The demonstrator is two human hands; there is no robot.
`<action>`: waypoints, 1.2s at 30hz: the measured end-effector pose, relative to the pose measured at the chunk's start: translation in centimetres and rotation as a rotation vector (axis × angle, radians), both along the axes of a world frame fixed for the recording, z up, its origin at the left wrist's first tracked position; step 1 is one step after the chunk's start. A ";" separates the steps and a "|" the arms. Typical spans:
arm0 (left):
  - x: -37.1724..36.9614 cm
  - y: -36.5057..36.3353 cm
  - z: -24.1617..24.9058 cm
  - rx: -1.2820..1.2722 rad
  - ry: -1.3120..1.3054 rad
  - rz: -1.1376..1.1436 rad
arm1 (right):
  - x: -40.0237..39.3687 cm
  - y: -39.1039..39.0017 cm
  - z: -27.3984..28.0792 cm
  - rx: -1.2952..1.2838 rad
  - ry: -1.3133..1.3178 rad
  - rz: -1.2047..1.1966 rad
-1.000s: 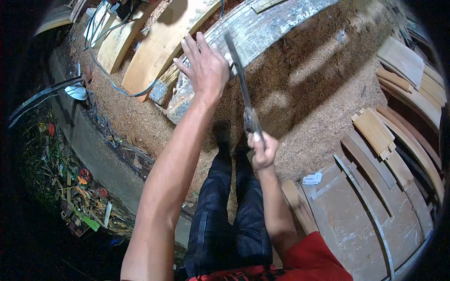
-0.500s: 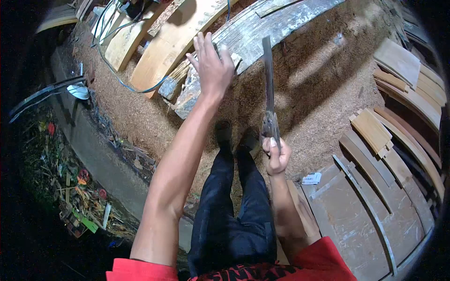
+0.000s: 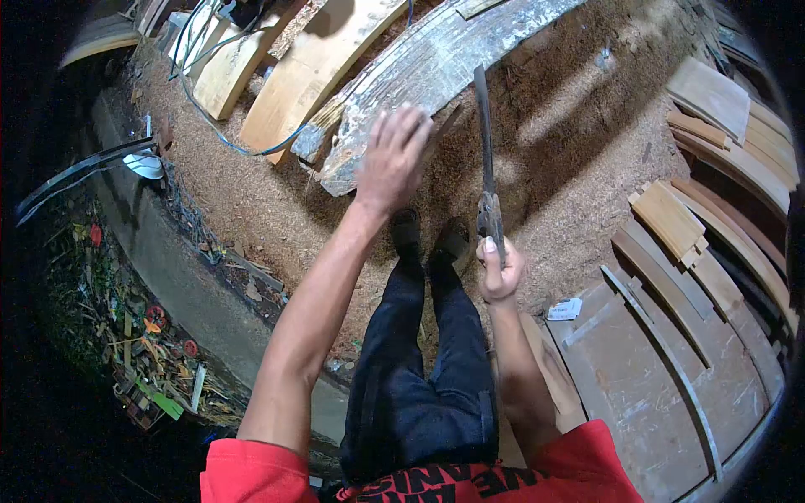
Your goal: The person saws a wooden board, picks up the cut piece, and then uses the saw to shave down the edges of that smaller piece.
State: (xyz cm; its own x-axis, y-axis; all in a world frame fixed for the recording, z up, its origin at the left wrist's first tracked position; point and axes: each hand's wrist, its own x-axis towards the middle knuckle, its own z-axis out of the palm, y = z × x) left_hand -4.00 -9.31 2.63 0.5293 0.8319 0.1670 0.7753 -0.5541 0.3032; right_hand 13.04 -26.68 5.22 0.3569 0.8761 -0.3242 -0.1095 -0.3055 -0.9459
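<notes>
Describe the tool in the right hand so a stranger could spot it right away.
Start at the long grey weathered plank lying across the sawdust floor. Just below its near end, the right hand grips a machete, the only dark, narrow metal blade among pale timber.

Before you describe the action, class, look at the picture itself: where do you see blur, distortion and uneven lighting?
Head view: the left hand is smeared by motion blur, while the right hand gripping the blade is sharper. Fisheye distortion bends the grey plank and the boards into curves, with black corners around the frame. Hard light falls on the sawdust floor, casting dark shadows; the left side lies in near darkness.
</notes>
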 end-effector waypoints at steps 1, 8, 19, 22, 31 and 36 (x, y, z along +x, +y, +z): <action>0.0 -0.9 0.0 0.008 -0.040 -0.057 | -0.4 -0.1 0.0 -0.005 -0.036 -0.012; 1.5 -11.5 -3.6 -0.327 -0.331 0.036 | -1.6 -3.8 -6.1 -0.112 -0.264 -0.134; 11.7 -17.1 -26.1 -0.733 -0.240 0.558 | 8.0 -1.9 -27.1 -0.320 -0.497 0.200; 14.7 -18.7 -28.6 -0.625 -0.257 0.673 | 12.6 -0.7 -31.5 -0.084 -0.670 0.443; 18.5 -21.5 -29.6 -0.856 -0.205 0.821 | 17.1 11.1 -38.3 -0.029 -1.101 1.107; 18.3 -23.4 -27.7 -0.772 -0.271 0.786 | 18.8 10.0 -30.7 -0.094 -1.305 1.557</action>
